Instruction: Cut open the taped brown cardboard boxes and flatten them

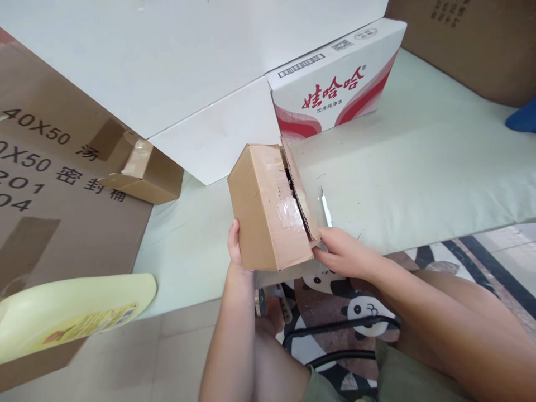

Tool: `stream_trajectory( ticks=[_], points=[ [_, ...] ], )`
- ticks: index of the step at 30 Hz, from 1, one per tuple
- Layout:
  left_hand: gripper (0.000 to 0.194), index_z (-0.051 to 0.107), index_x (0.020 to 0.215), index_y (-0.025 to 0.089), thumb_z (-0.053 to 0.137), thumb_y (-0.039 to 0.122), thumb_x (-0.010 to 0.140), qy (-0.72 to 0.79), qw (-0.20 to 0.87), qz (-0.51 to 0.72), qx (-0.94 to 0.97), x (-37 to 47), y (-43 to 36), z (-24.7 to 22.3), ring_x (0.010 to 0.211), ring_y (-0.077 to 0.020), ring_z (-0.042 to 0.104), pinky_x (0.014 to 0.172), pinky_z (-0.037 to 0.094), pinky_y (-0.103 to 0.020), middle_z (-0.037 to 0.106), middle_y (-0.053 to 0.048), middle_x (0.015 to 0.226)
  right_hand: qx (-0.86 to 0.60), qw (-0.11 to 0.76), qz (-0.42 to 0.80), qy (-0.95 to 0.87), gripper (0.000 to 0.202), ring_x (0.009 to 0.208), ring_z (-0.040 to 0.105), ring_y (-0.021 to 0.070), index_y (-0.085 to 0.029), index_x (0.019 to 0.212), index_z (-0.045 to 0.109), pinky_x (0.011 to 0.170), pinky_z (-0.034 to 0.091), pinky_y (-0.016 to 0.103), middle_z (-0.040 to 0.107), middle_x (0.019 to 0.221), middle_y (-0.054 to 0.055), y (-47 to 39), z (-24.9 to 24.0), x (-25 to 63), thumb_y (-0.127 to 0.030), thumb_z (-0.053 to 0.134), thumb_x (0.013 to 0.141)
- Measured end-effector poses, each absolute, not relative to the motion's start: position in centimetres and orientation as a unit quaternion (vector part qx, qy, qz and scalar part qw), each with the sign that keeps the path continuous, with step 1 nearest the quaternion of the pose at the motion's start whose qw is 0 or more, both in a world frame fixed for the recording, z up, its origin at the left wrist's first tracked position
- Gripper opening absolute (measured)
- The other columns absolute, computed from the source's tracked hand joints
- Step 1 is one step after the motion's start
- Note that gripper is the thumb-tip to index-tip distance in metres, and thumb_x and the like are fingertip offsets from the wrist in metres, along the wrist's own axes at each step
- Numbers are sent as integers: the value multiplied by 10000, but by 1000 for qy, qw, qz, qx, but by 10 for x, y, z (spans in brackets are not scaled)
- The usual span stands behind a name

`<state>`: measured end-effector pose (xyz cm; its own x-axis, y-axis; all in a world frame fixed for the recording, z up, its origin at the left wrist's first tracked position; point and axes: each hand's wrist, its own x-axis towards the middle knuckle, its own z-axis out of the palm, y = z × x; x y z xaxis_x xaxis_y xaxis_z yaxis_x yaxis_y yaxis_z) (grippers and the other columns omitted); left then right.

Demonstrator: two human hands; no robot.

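A small brown cardboard box [256, 215] is held tilted over the front edge of the cloth-covered surface. My left hand [235, 245] grips its left side, with most of the fingers hidden behind the box. At the lower right corner, my right hand [335, 251] has its fingers closed on the box's flap [299, 190]. Along that flap runs a dark gap, and a strip of clear tape shines on the face beside it. A white utility knife [326, 207] lies on the cloth just beyond my right hand, its blade pointing away from me.
Behind stand large white boxes [209, 134] and a white carton with red print [335, 95]. Another small brown box [153, 173] and a big printed carton [62, 167] are left. A pale yellow bottle [75, 310] is nearer, on the left. Pale green cloth [439, 167] covers the surface.
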<state>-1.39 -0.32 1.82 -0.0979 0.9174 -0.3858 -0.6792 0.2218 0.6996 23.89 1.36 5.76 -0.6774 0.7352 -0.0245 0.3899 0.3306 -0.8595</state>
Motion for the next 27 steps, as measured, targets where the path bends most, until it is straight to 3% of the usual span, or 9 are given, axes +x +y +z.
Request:
stream_trajectory(
  ticks=[22,27],
  points=[
    [555,657,1261,229,558,617,876,426,656,603,155,-13,-4,19,1126,-306,683,957,542,-442,749,-67,1180,-357,185,458,-793,220,979,689,289,-224,934,641,845,527,398,736,1016,78,14,57,239,-207,422,920],
    [539,673,1232,217,585,601,864,428,657,605,139,-11,-2,22,1032,-287,710,924,551,-431,761,-62,1134,-355,183,457,-795,218,982,691,286,-225,914,629,844,526,392,733,1021,77,14,60,238,-200,412,913]
  ],
)
